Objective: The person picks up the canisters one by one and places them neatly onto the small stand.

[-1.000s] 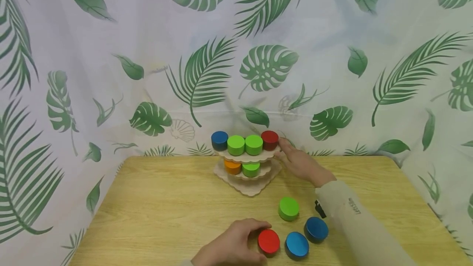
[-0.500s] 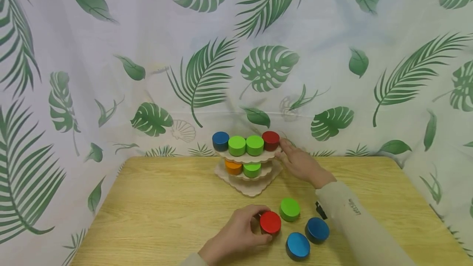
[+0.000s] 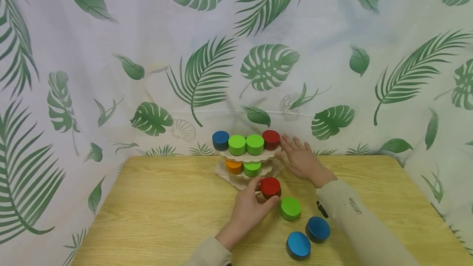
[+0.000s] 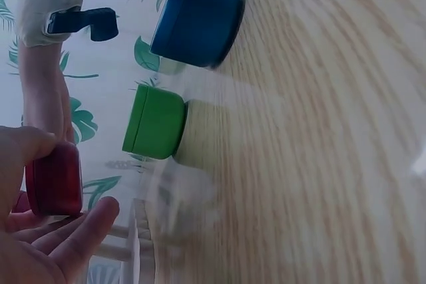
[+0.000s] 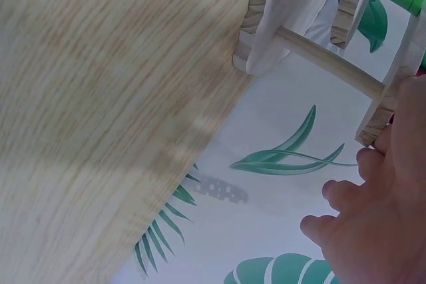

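While the near red tin (image 3: 270, 188) is gripped between the thumb and fingers of the left hand (image 3: 246, 210), the spread is set only by the tin's width. Per the left wrist view, it's held clear of the tabletop (image 3: 166, 200), just in front of the scalloped wooden stand (image 3: 245, 158).

Right hand (image 3: 302, 162): fingers loosely fanned, laid against the right edge of the stand's top tier; no tin held. Contact with the rear red tin (image 3: 271, 140) just beside them can't be confirmed.

Top tier is filled out leftward from that one by a second green tin (image 3: 255, 145), a first green tin (image 3: 237, 145) and a rear blue tin (image 3: 220, 141). One tier down, partly hidden, an orange tin (image 3: 234, 166) and a lower green tin (image 3: 252, 169) are seated side by side.

On the tabletop, a loose green tin (image 3: 290, 208) is placed near the left thumb; a dark blue tin (image 3: 318, 229) and a lighter blue tin (image 3: 298, 245) are set closer to the person. Behind, a leaf-print curtain (image 3: 221, 24) is hung.
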`<action>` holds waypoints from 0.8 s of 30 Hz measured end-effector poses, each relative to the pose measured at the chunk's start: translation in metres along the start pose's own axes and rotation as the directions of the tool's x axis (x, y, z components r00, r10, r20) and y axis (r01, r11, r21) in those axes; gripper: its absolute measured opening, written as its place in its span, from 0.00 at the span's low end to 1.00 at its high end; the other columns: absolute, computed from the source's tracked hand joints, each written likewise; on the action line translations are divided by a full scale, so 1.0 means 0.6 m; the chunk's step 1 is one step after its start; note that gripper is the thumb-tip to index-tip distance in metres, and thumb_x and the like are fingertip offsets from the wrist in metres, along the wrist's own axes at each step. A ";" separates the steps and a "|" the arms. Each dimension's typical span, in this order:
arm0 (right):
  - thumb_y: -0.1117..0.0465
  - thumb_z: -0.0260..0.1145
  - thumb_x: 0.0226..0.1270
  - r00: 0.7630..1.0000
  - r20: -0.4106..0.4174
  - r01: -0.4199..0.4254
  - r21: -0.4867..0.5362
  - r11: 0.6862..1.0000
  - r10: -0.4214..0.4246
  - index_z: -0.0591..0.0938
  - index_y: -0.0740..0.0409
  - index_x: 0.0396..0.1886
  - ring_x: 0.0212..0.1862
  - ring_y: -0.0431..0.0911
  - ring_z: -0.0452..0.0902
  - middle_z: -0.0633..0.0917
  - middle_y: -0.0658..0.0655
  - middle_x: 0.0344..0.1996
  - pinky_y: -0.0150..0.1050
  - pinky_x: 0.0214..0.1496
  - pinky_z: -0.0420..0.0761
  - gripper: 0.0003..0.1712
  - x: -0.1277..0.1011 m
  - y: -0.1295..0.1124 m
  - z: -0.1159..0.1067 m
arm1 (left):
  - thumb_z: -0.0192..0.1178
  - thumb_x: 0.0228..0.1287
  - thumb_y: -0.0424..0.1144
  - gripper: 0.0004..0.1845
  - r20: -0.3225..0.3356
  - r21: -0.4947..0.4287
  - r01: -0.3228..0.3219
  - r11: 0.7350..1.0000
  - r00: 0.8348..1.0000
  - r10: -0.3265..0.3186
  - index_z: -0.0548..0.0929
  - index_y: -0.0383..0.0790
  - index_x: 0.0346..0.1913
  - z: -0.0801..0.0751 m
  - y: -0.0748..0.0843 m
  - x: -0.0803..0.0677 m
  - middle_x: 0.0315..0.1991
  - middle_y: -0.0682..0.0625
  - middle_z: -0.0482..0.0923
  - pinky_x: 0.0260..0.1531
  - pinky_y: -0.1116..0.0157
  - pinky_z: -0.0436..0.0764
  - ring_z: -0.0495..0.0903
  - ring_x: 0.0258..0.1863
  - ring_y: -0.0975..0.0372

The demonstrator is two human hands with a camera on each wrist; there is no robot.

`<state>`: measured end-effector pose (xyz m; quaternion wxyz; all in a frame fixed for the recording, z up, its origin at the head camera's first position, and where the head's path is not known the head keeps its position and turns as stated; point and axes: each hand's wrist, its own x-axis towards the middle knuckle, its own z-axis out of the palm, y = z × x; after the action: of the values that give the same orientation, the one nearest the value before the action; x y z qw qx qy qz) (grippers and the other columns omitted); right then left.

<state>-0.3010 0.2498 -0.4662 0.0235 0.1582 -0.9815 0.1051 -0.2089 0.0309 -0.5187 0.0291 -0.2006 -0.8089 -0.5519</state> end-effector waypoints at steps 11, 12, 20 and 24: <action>0.43 0.46 0.87 1.000 0.020 -0.009 0.012 1.000 0.008 0.57 0.66 0.84 0.81 0.71 0.54 0.59 0.67 0.83 0.75 0.79 0.56 0.40 0.002 0.001 0.002 | 0.77 0.60 0.38 0.29 -0.142 0.005 0.022 1.000 0.990 -0.021 0.80 0.35 0.63 0.022 -0.002 0.012 0.47 0.43 0.89 0.38 0.75 0.84 0.86 0.35 0.67; 0.43 0.46 0.87 1.000 0.020 -0.009 0.014 1.000 0.008 0.57 0.66 0.84 0.81 0.71 0.55 0.59 0.67 0.83 0.75 0.79 0.57 0.40 0.002 0.002 0.002 | 0.77 0.59 0.37 0.29 -0.155 -0.006 0.025 1.000 0.988 -0.025 0.80 0.35 0.63 0.025 -0.004 0.013 0.47 0.42 0.89 0.39 0.75 0.84 0.87 0.35 0.66; 0.43 0.47 0.87 1.000 0.012 -0.005 0.028 1.000 0.005 0.58 0.68 0.83 0.81 0.71 0.57 0.61 0.68 0.82 0.75 0.78 0.59 0.40 0.002 -0.003 0.000 | 0.78 0.56 0.32 0.28 -0.236 -0.122 0.034 0.992 0.970 -0.062 0.82 0.34 0.61 0.055 -0.001 0.020 0.48 0.41 0.88 0.41 0.73 0.87 0.89 0.37 0.61; 0.44 0.47 0.87 1.000 0.019 -0.009 0.038 0.999 0.008 0.58 0.68 0.83 0.81 0.70 0.57 0.61 0.68 0.82 0.74 0.78 0.59 0.40 0.001 -0.003 -0.003 | 0.77 0.57 0.32 0.25 -0.266 -0.141 0.045 0.989 0.961 -0.081 0.84 0.37 0.59 0.066 0.004 0.026 0.49 0.44 0.89 0.40 0.73 0.87 0.89 0.38 0.61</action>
<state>-0.3011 0.2480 -0.4641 0.0107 0.1556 -0.9802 0.1223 -0.2157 0.0720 -0.5277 0.1083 -0.0989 -0.7645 -0.6278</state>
